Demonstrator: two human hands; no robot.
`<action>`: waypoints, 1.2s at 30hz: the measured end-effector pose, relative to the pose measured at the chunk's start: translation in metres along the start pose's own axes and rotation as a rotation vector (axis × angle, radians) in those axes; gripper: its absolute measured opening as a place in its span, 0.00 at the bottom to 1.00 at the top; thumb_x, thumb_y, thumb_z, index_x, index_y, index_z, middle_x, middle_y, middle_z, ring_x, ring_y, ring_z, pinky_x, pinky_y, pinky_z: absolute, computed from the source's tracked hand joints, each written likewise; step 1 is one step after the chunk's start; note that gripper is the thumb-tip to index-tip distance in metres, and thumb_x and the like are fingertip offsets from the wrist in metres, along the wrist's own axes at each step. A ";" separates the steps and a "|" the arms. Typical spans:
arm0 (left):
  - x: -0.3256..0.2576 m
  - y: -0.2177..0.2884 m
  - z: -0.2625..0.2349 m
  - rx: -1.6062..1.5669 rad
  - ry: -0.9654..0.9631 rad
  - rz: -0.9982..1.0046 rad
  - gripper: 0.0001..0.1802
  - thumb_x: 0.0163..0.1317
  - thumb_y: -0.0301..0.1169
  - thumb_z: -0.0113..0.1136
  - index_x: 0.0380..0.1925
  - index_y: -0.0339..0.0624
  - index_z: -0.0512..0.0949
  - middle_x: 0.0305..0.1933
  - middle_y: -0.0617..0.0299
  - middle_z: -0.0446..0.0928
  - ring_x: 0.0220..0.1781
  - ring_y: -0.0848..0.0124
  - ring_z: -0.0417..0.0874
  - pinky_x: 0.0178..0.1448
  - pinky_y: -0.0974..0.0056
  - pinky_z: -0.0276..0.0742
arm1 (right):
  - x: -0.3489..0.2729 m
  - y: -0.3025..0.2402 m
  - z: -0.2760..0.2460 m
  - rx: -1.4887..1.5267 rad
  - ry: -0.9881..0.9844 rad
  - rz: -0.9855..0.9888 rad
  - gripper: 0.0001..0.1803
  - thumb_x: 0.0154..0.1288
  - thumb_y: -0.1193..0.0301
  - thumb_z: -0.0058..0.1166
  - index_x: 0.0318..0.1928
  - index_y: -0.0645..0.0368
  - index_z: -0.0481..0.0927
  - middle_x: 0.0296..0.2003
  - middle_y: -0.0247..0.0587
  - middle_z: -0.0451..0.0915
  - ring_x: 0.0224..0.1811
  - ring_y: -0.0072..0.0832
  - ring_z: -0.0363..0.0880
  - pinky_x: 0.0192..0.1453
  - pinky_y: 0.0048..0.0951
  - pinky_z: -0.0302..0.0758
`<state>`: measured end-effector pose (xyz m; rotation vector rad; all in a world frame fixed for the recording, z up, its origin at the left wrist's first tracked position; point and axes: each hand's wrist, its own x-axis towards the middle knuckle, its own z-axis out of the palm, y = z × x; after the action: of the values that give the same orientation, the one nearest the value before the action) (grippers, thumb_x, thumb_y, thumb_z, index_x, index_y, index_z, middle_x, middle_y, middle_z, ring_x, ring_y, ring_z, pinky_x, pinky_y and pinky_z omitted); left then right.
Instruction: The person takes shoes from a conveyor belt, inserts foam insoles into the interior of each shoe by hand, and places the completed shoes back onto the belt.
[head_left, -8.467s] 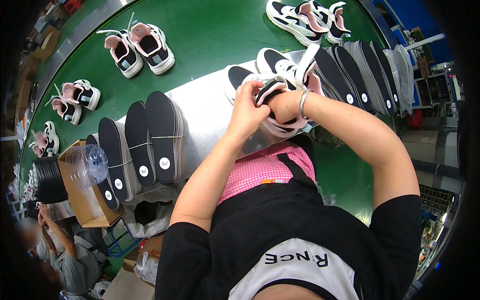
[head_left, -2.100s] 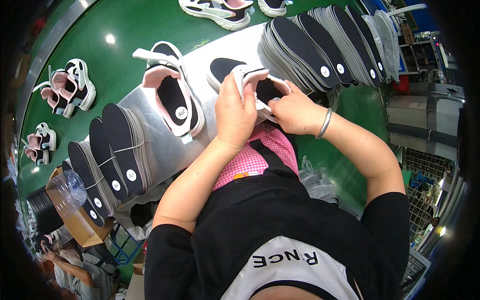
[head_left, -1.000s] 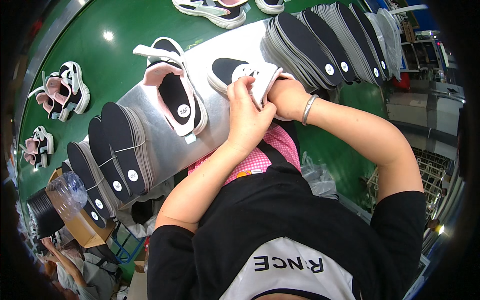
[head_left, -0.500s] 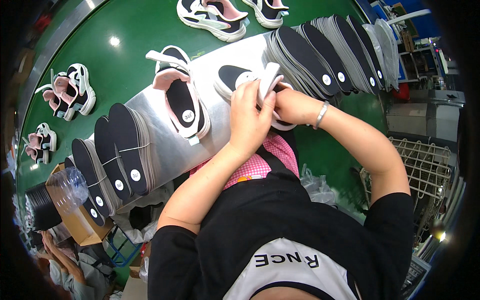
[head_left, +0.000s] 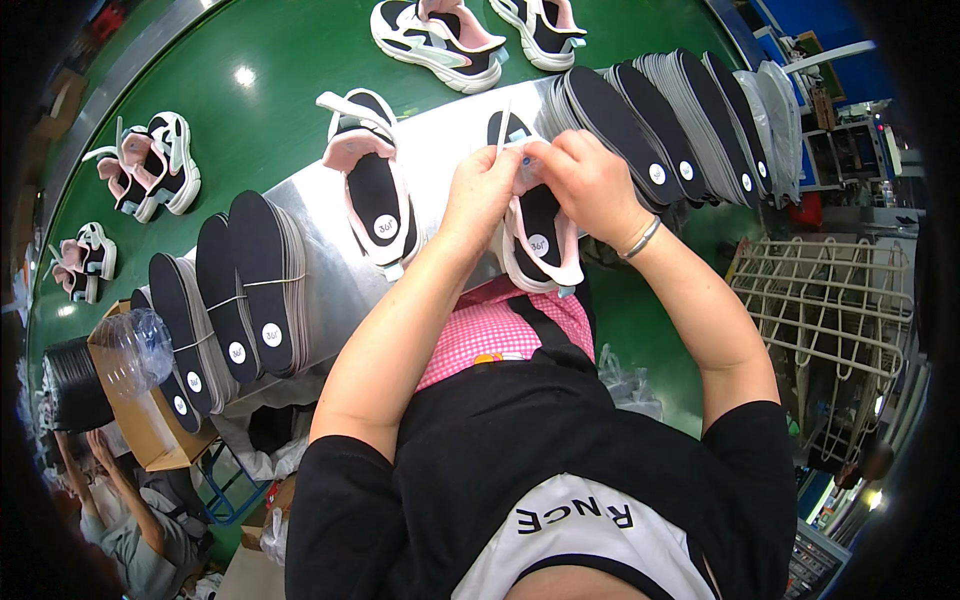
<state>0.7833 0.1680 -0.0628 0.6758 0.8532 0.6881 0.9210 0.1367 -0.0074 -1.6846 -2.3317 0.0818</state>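
Note:
A pink, white and black shoe lies on the shiny metal worktop with a black insole inside it. My left hand and my right hand meet over its far end, and both pinch the tongue or lace area there. A bracelet circles my right wrist. A second shoe of the same kind, also with an insole in it, lies just to the left, apart from both hands.
Stacks of black insoles stand at the left and at the upper right. More shoes ride the green conveyor belt at top and far left. A cardboard box with a plastic bottle sits lower left, a wire rack at right.
The shoe was held tilted up in both hands; now it lies flat on the worktop with the insole showing. Both hands have shifted to its far end.

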 end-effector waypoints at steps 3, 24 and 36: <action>0.004 -0.005 -0.002 0.042 0.023 -0.012 0.13 0.60 0.36 0.49 0.31 0.37 0.75 0.28 0.65 0.73 0.28 0.79 0.71 0.33 0.75 0.65 | 0.012 0.004 0.000 0.083 -0.100 0.115 0.06 0.54 0.67 0.51 0.31 0.55 0.74 0.26 0.37 0.72 0.34 0.33 0.74 0.33 0.31 0.72; -0.063 0.017 0.011 0.664 -0.054 0.673 0.07 0.51 0.23 0.53 0.31 0.38 0.75 0.26 0.51 0.75 0.30 0.57 0.79 0.34 0.59 0.73 | -0.019 -0.032 -0.054 0.814 -0.174 0.379 0.03 0.59 0.77 0.47 0.32 0.65 0.71 0.28 0.32 0.69 0.32 0.17 0.66 0.38 0.17 0.64; -0.211 0.160 -0.222 1.275 1.450 1.013 0.09 0.59 0.27 0.52 0.38 0.36 0.75 0.36 0.56 0.76 0.35 0.68 0.77 0.40 0.65 0.73 | -0.089 0.007 0.028 0.840 -0.295 0.650 0.23 0.59 0.69 0.51 0.53 0.66 0.66 0.37 0.37 0.74 0.38 0.21 0.71 0.42 0.23 0.69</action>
<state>0.4540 0.1572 0.0426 1.8772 2.4278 1.6050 0.9471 0.0582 -0.0515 -1.8944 -1.4148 1.2883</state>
